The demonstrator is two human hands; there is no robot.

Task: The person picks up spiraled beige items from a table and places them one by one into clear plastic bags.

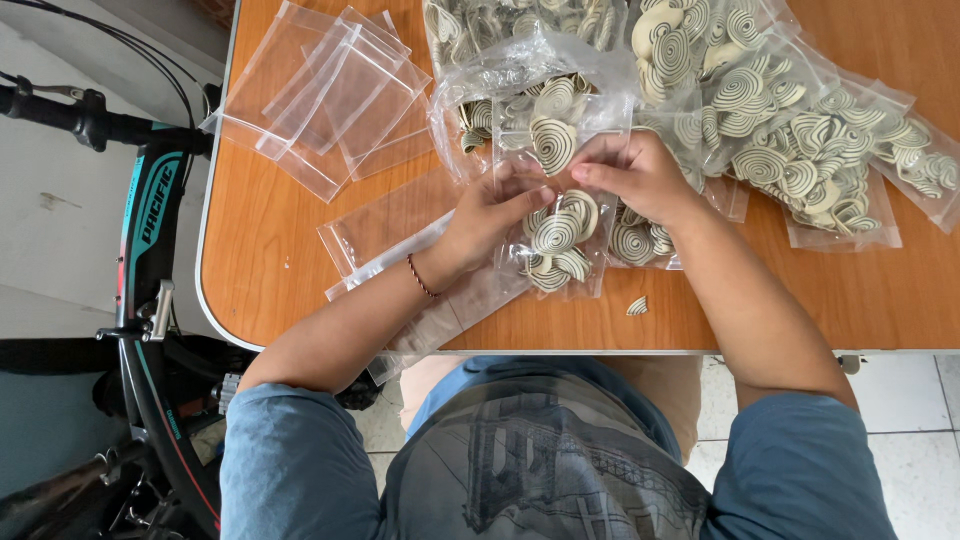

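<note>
Pinching the top edge of a small clear bag of spiral crackers [556, 240] at counter [270, 250] centre, both the left hand [492, 212] and right hand [636, 175] gripped thin, slippery plastic around light, probably brittle pieces, with empty bags [330, 90] at ten o'clock.

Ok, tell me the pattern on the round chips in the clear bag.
Dark-and-cream spiral swirls on the round chips; head view.

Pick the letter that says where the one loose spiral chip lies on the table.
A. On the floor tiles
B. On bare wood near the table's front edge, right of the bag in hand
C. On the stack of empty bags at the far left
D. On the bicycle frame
B: the loose spiral chip lies alone on the bare wooden table near its front edge, just right of the small clear bag that the left hand and right hand hold.
</note>
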